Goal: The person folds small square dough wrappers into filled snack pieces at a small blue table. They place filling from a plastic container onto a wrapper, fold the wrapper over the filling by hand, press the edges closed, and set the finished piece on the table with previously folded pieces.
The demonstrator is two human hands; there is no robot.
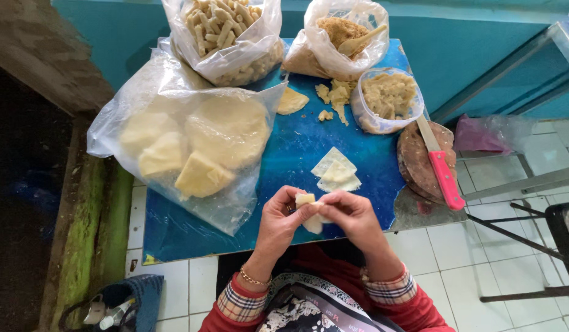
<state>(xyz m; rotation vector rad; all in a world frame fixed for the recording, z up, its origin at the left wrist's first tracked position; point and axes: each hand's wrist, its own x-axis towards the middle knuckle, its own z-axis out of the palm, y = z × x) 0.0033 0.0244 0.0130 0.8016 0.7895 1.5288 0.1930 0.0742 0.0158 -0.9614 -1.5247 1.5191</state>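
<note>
A small pale dough wrapper (310, 212) is held over the near edge of the blue table (297, 154), pinched between both hands. The left hand (281, 218) is closed on its left side, thumb and fingertips pressed to the dough; the right hand (352, 215) is closed on its right side in the same way. The wrapper appears folded around something, so the step in hand is judged to be the folding or rolling shut of a filled piece; a firm, even pinch along the open edge would be called for, without tearing the thin sheet.

Just beyond the hands, two more flat square wrappers (337, 172) are laid on the table. Farther along the table, a tub of crumbly filling (389, 98) is set to the right, with loose scraps of dough (333, 95) beside it. A pink-handled knife (441, 166) is rested on a round wooden board (419, 163) at the table's right edge. On the table's left half, a large clear bag of pale dough sheets (192, 144) is spread. At the far edge, a bag of finished rolled sticks (226, 31) and a bag of brown crumbs with a wooden spoon (340, 34) are placed.
</note>
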